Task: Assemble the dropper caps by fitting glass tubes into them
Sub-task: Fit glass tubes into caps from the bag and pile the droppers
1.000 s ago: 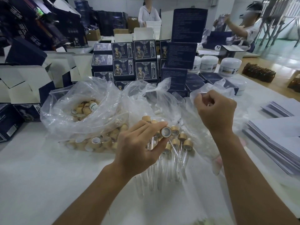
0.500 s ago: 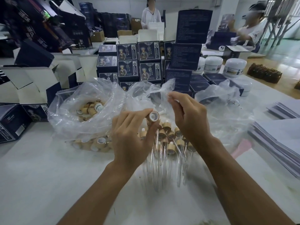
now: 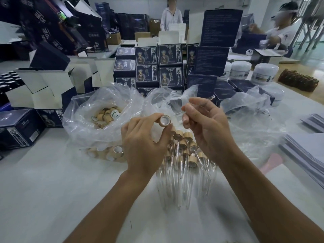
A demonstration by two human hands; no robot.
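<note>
My left hand [image 3: 142, 142] pinches a wooden dropper cap [image 3: 164, 120] between thumb and fingers, its white-lined opening facing up and to the right. My right hand [image 3: 205, 125] pinches a thin glass tube [image 3: 209, 99] that runs from upper right down towards the cap; its lower tip lies just right of the cap's opening. Below both hands a cluster of assembled droppers [image 3: 184, 155] lies on the white table [image 3: 52, 190], glass tubes pointing towards me. A clear plastic bag of loose caps [image 3: 105, 116] sits to the left.
Dark blue printed boxes [image 3: 157, 67] are stacked behind the bags, with open cartons [image 3: 40, 88] at the left. White jars [image 3: 263, 72] stand at the back right. Paper stacks [image 3: 306, 149] lie at the right edge. Another clear bag [image 3: 254, 120] is crumpled to the right. Two people work in the background.
My right hand came in from the bag at the right with a glass tube towards the cap. My left hand lifted the cap up off the dropper cluster.
</note>
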